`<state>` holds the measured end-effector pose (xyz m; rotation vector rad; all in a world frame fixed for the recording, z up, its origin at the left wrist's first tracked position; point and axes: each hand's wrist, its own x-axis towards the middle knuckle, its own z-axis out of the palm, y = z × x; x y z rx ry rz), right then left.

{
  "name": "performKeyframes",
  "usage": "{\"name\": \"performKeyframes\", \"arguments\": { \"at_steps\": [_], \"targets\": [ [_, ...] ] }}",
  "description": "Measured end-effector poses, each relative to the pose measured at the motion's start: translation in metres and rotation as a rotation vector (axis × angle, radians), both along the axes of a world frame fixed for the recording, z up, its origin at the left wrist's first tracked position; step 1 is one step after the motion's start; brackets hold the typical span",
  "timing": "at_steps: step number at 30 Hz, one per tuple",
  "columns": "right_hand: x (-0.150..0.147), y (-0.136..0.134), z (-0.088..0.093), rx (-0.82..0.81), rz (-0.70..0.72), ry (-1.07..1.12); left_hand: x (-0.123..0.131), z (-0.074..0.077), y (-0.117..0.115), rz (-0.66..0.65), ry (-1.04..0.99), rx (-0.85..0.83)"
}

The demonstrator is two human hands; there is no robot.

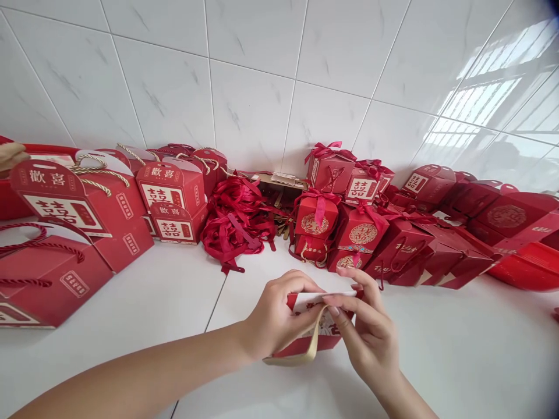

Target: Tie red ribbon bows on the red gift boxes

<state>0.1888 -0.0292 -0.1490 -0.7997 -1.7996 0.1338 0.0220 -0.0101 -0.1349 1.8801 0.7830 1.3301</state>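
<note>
A small red and white gift box (301, 347) stands in front of me on the white surface, partly hidden by both hands. My left hand (279, 314) is closed round its upper left side, the thumb pressed along the front of the top. My right hand (371, 323) pinches a pale gold ribbon (312, 344) between thumb and index finger at the top edge of the box. From that pinch the ribbon loops down over the front and trails to the left. The other right fingers are raised and bent behind the box's top.
A heap of dark red ribbons (240, 218) lies behind the box. Red gift boxes with rope handles (170, 180) stand at the left. Stacked boxes with bows (358, 233) stand at the right, beside a red plastic basket (530, 267). A tiled wall (253, 75) closes the back.
</note>
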Motion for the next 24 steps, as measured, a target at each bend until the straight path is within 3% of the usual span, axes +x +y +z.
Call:
{"name": "performKeyframes", "arguments": {
  "at_steps": [4,9,11,13,20,22,24],
  "targets": [
    [-0.004,0.001,-0.004,-0.047,-0.016,0.188,0.003,-0.001,-0.003,-0.002,-0.031,-0.040],
    [-0.009,0.005,-0.007,-0.445,0.135,0.442,0.005,0.002,-0.006,0.005,-0.011,-0.125],
    [-0.008,0.006,-0.006,-0.511,0.179,0.505,0.002,0.005,-0.004,-0.013,0.041,-0.169],
    [-0.004,0.008,-0.003,-0.480,0.162,0.562,-0.002,0.008,0.000,-0.002,0.085,-0.141],
    [0.017,0.012,0.004,-0.288,-0.062,0.621,-0.022,0.021,0.018,0.046,0.099,0.293],
    [0.018,0.012,0.005,-0.281,-0.068,0.615,-0.025,0.027,0.018,0.039,0.147,0.299],
    [0.017,0.012,0.005,-0.267,-0.080,0.603,-0.028,0.033,0.015,-0.095,0.306,0.204]
  ]
}}
